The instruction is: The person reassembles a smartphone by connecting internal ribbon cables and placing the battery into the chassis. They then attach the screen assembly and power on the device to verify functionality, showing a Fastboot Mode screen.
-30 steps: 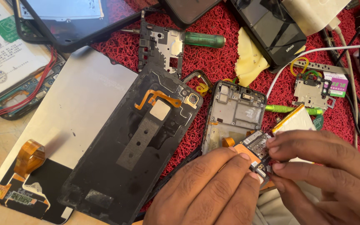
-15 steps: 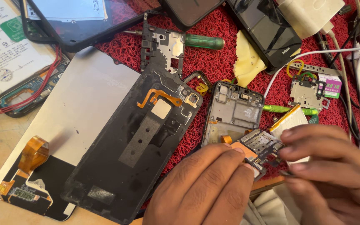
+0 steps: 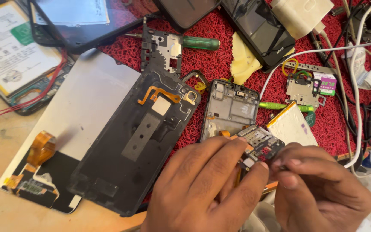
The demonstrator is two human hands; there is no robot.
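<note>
I have the small grey-and-orange phone circuit board pinched between my left hand and right hand, fingers closed tightly around it above the red mat, and I judge twisting could tear its orange ribbon.

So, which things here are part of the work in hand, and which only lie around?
In hand:
- left hand
- right hand
- small circuit board, pinched between them
- grey phone frame beside it

Lying about:
- green screwdriver
- white charger
- yellow cloth
</note>
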